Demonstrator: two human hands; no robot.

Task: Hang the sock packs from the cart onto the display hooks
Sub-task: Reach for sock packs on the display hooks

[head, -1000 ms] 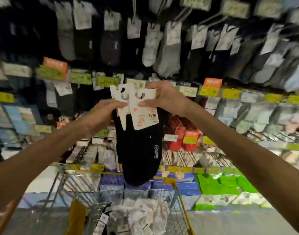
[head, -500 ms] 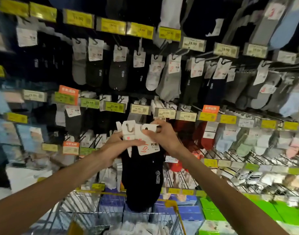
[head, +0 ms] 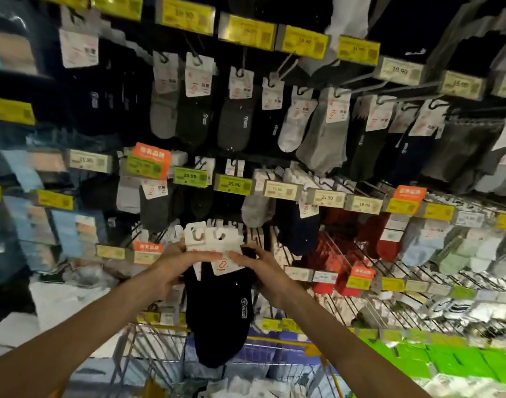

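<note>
Head view: one camera looks at a dark display wall [head: 412, 24] full of hanging socks; both bare forearms reach in from the bottom edge.
Sock packs: a small bundle of black sock packs [head: 217, 311] with white card headers [head: 208, 239] is held between the two hands, before the lower middle of the wall and above the cart. The cards are fanned and show their hook holes at the top; the black socks hang straight down.
Left hand: the left hand [head: 177, 262] holds the left side of the cards, with the thumb in front and the fingers curled behind.
Right hand: the right hand [head: 264, 272] pinches the right side, with the thumb on the front card and the fingers curled round behind the black fabric.
Cart: a silver wire cart [head: 157, 351] stands at the bottom edge, directly under the bundle; blurred white packs [head: 246, 384] lie inside it.
Hooks: thin metal display hooks [head: 284, 68] stick out of the wall in rows. The row near the top edge carries grey socks [head: 323, 139] beside black and white ones; just right of the right hand hang red socks [head: 330, 262].
Labels: yellow price tags [head: 247, 31] sit at the hook tips, and an orange label [head: 151, 156] is toward the left edge.
Lower right corner: bright green flat packs [head: 452, 363] lie in a row.
</note>
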